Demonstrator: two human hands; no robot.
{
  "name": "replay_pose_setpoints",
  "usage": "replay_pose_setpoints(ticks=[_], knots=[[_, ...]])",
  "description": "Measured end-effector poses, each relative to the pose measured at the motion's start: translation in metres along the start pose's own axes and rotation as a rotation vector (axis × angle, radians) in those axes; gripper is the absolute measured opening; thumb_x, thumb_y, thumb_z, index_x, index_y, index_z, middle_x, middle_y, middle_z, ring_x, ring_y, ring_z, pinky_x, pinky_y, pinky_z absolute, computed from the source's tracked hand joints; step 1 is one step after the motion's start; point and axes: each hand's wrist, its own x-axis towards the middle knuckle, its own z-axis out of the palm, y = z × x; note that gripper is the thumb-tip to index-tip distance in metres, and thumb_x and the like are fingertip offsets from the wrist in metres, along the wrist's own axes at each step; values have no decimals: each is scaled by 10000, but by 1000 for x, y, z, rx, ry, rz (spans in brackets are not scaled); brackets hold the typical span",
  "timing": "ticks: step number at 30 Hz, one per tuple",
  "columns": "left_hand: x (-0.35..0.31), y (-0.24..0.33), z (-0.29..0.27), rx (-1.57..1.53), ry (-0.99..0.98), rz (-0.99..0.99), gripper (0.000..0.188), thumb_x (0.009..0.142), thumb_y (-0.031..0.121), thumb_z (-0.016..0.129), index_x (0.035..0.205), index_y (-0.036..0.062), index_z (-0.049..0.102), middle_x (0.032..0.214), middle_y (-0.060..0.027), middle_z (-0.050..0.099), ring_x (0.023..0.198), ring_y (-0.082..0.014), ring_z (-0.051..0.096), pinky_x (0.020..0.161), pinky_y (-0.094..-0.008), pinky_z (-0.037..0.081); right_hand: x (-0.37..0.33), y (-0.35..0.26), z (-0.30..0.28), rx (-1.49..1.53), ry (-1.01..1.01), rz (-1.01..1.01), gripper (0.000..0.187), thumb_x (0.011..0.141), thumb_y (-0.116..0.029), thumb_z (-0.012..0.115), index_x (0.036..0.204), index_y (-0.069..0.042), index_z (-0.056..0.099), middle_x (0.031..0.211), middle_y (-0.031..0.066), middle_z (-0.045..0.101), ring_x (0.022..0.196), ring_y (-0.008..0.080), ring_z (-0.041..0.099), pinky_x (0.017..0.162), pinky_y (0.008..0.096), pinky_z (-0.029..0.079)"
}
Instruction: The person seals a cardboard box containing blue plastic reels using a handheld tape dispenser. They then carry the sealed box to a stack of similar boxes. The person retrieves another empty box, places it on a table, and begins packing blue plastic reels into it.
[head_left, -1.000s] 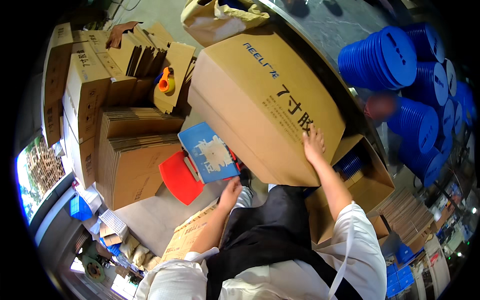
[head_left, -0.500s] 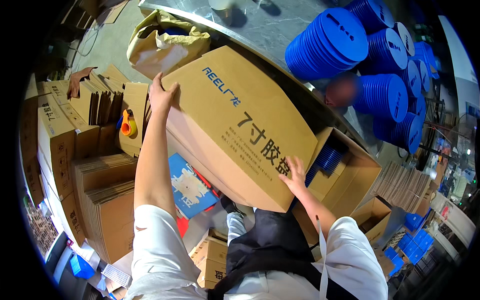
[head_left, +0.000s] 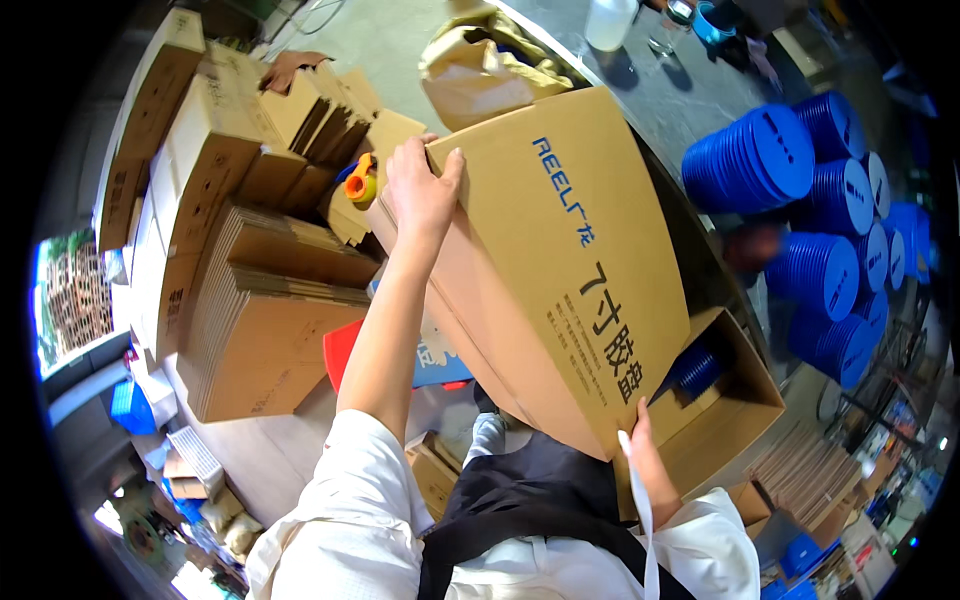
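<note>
A large closed cardboard box (head_left: 560, 260) with dark and blue print on top is held slanting in front of me. My left hand (head_left: 422, 190) grips its far left corner, thumb on the top face and fingers over the edge. At the near right corner, my right hand (head_left: 648, 450) holds the same box; part of its fingers is hidden. Just right of the box, and partly covered by it, stands an open carton (head_left: 740, 385) with blue plastic reels (head_left: 697, 372) inside.
Stacks of blue reels (head_left: 745, 160) stand on the grey table (head_left: 640, 100) at the right. A fabric sack (head_left: 480, 75) is beyond the box. Flattened cartons (head_left: 265, 330), closed boxes (head_left: 195, 150) and an orange tape dispenser (head_left: 360, 182) are on the left.
My view has turned, so the surroundings appear shifted. The box's near end has swung closer to me, and my right hand has slid from its top face to its near right corner.
</note>
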Motion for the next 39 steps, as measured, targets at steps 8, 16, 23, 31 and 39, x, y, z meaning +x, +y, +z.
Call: replay_pose_setpoints(ticks=[8, 16, 23, 31, 39], knots=[[-49, 10, -228, -196, 317, -16, 319, 802, 202, 669, 1044, 19, 566, 995, -144, 580, 950, -303, 541, 845, -365, 433, -65, 10, 38, -25, -62, -152, 677, 935, -565, 386, 1429, -108, 306, 1469, 83, 330, 1313, 280, 352, 1075, 453, 310], [-220, -48, -445, -672, 686, -343, 217, 881, 122, 606, 1058, 23, 528, 943, -49, 559, 823, -102, 545, 720, -251, 460, -177, 8, 111, -161, -455, -558, 681, 950, -604, 216, 1441, -138, 297, 1469, 71, 337, 1313, 278, 371, 1095, 437, 309], [-409, -80, -573, -579, 1350, -471, 165, 916, 159, 571, 1024, 42, 528, 914, -5, 505, 796, -71, 453, 758, -219, 411, -282, 39, 230, -530, -893, -583, 635, 957, -551, 334, 1421, -118, 326, 1427, 106, 387, 1291, 288, 387, 1053, 430, 348], [-538, -187, -768, -239, 1842, -589, 220, 893, 191, 600, 1022, 32, 520, 1005, -65, 557, 854, -154, 546, 742, -294, 482, -319, 284, 386, -851, -1095, -328, 444, 917, -381, 547, 1241, -82, 497, 1190, 52, 559, 1122, 214, 513, 969, 392, 416], [-681, -267, -848, 72, 1974, -624, 173, 881, 133, 599, 969, -12, 568, 932, -73, 601, 824, -169, 563, 727, -289, 485, -316, 471, 386, -1148, -1165, -423, 459, 946, -382, 520, 1231, -23, 525, 1228, 75, 559, 1141, 168, 475, 1008, 321, 324]])
